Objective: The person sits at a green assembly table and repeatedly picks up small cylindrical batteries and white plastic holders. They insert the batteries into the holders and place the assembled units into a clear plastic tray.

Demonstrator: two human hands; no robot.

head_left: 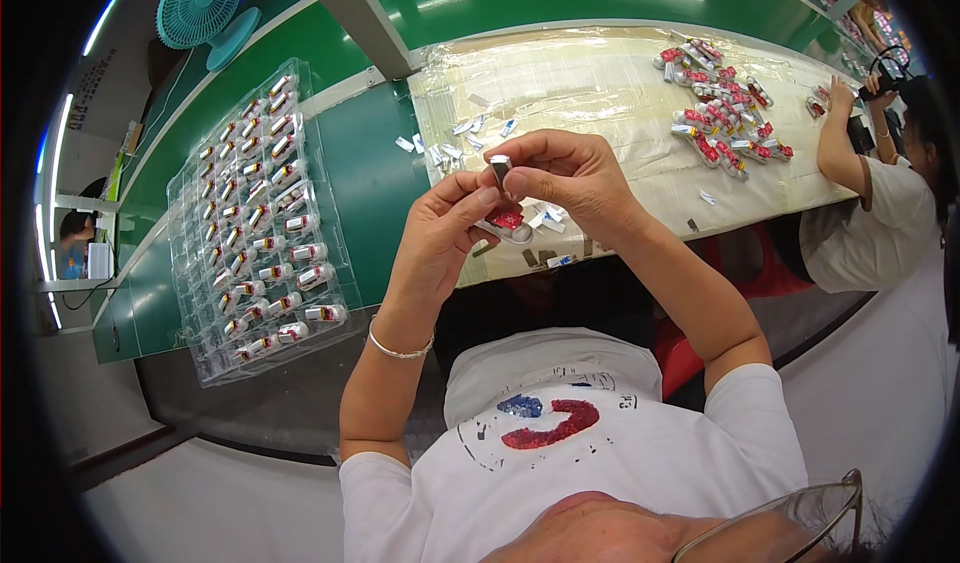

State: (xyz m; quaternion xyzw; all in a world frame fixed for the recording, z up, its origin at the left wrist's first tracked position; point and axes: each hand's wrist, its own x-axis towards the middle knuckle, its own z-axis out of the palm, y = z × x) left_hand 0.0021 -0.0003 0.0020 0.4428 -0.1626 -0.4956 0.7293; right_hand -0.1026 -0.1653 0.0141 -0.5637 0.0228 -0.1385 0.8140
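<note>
My left hand (444, 221) is closed round a small red-and-white part (508, 221) with rounded ends, held above the near edge of the work surface. Between the thumb and bent forefinger of my right hand (590, 185) is a small rectangular piece (500, 167), dark on the face turned up and pale along one edge. Both hands meet just over the red-and-white part. Fingers cover some of each thing, and what exactly the part is I cannot make out. Small white-and-blue slips (447, 150) lie scattered beyond my hands, with more white scraps (548, 218) beside the part.
At left stands a clear plastic tray (345, 273) with rows of similar parts. A pile of red, white and silver parts (725, 113) lies at right on the film-covered surface (570, 73). A metal post (355, 13) rises behind. A co-worker's arm (843, 148) reaches in from the right.
</note>
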